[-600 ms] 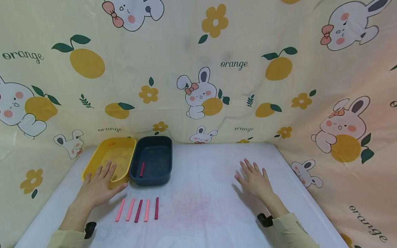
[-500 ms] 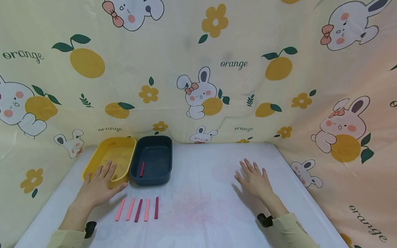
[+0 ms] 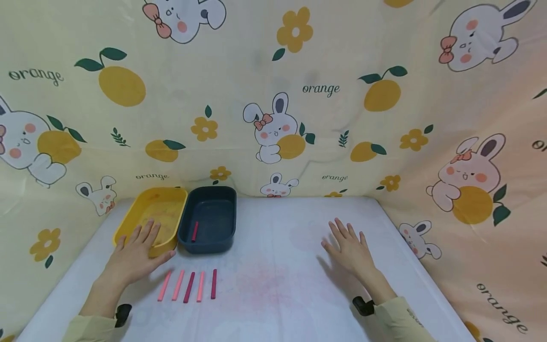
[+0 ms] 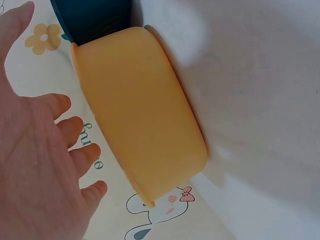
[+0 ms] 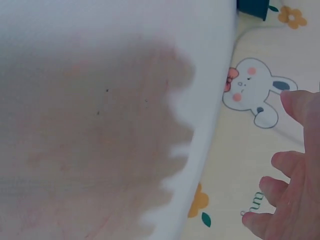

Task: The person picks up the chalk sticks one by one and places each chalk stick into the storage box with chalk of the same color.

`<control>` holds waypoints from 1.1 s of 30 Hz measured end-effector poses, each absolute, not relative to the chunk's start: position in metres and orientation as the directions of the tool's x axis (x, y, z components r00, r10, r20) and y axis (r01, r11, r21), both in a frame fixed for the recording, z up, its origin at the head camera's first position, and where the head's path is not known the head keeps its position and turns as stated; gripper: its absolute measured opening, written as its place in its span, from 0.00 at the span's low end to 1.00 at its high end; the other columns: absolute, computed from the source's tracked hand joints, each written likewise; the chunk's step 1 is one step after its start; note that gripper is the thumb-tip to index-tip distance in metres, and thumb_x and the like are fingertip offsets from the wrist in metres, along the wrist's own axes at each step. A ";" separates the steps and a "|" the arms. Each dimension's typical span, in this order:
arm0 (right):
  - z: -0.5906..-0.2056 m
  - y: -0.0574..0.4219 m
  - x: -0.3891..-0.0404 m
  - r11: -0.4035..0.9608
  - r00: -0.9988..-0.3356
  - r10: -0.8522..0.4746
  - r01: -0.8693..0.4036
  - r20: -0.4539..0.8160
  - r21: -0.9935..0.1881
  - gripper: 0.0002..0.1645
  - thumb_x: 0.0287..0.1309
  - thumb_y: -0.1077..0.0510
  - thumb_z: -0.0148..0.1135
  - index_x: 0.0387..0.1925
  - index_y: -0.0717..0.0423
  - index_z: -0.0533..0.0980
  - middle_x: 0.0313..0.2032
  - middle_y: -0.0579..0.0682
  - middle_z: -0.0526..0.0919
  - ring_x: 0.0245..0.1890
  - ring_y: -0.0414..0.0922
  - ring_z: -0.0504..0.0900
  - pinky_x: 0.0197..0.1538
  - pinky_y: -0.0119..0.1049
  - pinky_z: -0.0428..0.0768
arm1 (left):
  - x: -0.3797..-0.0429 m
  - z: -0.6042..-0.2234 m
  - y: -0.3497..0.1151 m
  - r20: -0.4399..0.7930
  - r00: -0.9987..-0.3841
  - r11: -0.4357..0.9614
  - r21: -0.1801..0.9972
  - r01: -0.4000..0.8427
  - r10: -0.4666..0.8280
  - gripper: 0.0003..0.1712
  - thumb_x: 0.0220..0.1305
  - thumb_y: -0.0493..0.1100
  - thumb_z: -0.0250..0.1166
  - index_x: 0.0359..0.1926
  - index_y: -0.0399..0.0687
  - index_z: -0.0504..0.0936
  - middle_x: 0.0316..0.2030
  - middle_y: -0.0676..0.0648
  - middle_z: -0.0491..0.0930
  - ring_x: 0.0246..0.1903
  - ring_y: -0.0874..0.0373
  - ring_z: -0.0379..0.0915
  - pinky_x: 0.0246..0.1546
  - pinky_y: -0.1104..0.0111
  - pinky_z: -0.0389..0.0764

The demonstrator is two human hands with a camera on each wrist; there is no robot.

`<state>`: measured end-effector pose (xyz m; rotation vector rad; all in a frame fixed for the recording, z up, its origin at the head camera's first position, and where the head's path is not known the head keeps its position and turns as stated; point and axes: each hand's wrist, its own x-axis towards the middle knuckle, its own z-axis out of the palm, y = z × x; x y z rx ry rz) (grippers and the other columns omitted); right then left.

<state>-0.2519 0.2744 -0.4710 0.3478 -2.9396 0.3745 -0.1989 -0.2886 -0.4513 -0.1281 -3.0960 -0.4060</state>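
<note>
My left hand (image 3: 133,260) hovers with spread fingers over the near side of a yellow tray (image 3: 164,248), holding nothing. In the left wrist view the fingers stand apart from the tray's outer wall (image 4: 140,115). My right hand (image 3: 351,251) is held above the right half of the table, its fingers extended and nothing in it. A dark blue tray (image 3: 209,246) stands against the yellow one and contains one dark red stick (image 3: 194,232), shaped like chalk or a crayon. Several similar sticks, light pink (image 3: 177,285) and dark red (image 3: 214,284), lie in a row before the trays.
The white-covered table (image 3: 273,237) shows a faint pink smudge (image 3: 262,282) near its middle. Behind and beside it hangs a cream curtain (image 3: 239,61) printed with rabbits and oranges. Each wrist wears a black band (image 3: 363,305).
The head view has shifted very slightly. Both hands, the trays and the sticks keep their places relative to one another.
</note>
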 end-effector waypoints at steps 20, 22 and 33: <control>-0.454 0.245 -0.260 0.914 -0.926 -0.248 -0.321 0.284 -0.249 0.48 0.73 0.34 0.55 0.81 0.55 0.57 0.81 0.56 0.54 0.79 0.65 0.53 0.74 0.72 0.46 | -0.185 -0.449 -0.289 0.102 -0.992 0.921 0.374 0.106 0.073 0.60 0.69 0.75 0.55 0.82 0.38 0.47 0.79 0.29 0.47 0.74 0.25 0.47 0.68 0.27 0.48; -0.454 0.240 -0.261 0.910 -0.922 -0.253 -0.329 0.293 -0.252 0.47 0.72 0.34 0.56 0.81 0.55 0.57 0.80 0.56 0.55 0.78 0.65 0.54 0.74 0.71 0.47 | -0.183 -0.448 -0.288 0.108 -0.991 0.906 0.408 0.111 0.073 0.59 0.69 0.74 0.56 0.83 0.41 0.46 0.79 0.29 0.49 0.73 0.24 0.50 0.66 0.27 0.52; -0.455 0.208 -0.265 0.881 -0.901 -0.301 -0.389 0.314 -0.270 0.47 0.72 0.35 0.58 0.80 0.55 0.60 0.79 0.56 0.59 0.78 0.62 0.58 0.74 0.69 0.52 | -0.166 -0.455 -0.289 0.212 -0.975 0.774 0.605 0.187 0.070 0.46 0.72 0.52 0.67 0.81 0.42 0.55 0.75 0.29 0.59 0.68 0.29 0.63 0.59 0.32 0.70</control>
